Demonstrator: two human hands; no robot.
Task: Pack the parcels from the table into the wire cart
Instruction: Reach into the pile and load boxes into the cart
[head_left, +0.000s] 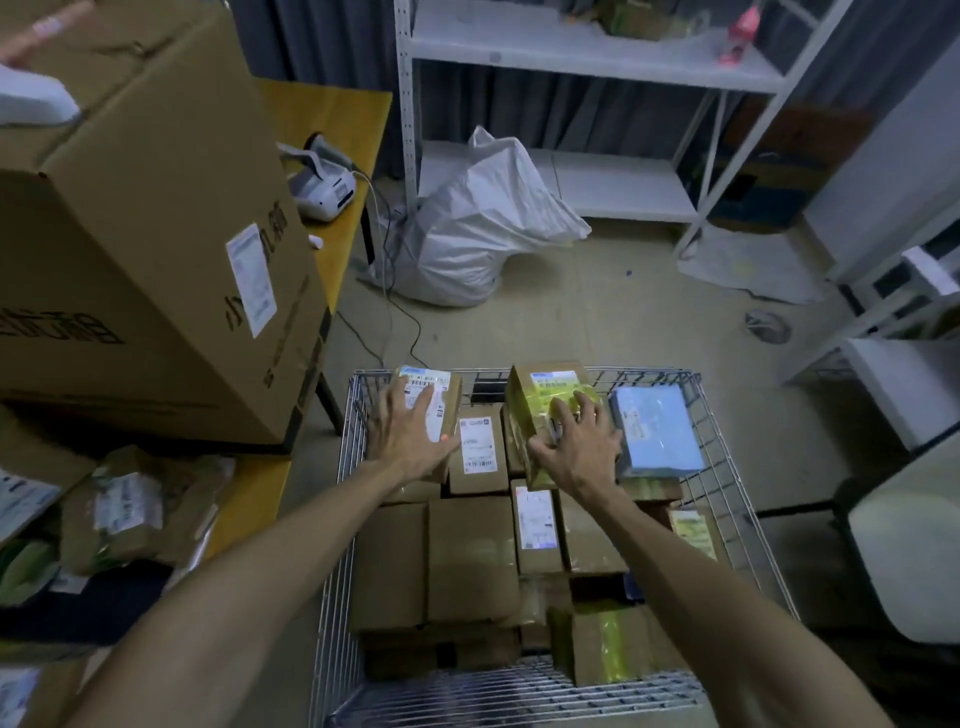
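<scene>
Both bare arms reach forward and down into the wire cart (730, 470). The left grip (410, 434) lies flat with its fingers spread, pressing on the top of a labelled brown box (448, 402) in the cart's far left corner. The right grip (574, 449) is curved over a yellow-taped box (530, 410) near the middle of the cart's far edge. Its fingers are spread across the top and its thumb sits against the near side, so it holds the box, which is tilted above the parcels under it.

The cart is packed with brown cardboard parcels lying flat side by side, several with white shipping labels facing up. A flat blue parcel (657, 431) lies against the far right corner, just beside the right grip. Another box with yellow tape sits at the near edge.

To the left stands the yellow desk (332, 119). A large cardboard box (145, 234) with a white label takes up most of it, and a crumpled brown parcel (130, 512) lies near its front edge. A small white printer (322, 189) sits at the desk's far edge.
</scene>
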